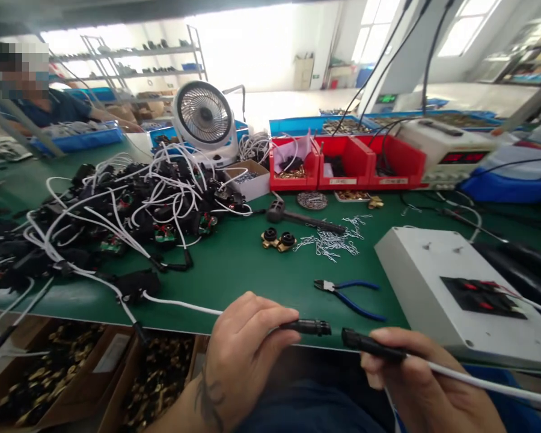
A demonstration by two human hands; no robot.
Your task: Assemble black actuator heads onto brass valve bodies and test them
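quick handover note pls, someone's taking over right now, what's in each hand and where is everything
Left hand: grip shut on a black connector at the end of a white cable that runs back to the pile of cabled parts.
Right hand: grip shut on a second black connector with its own white cable leading off right.
The two connector ends face each other over the table edge with a small gap; not joined.
On the green mat: blue-handled pliers, two brass fittings, loose wire clips, white test box.
Done: both ends in hand. Left: the two ends are still apart.
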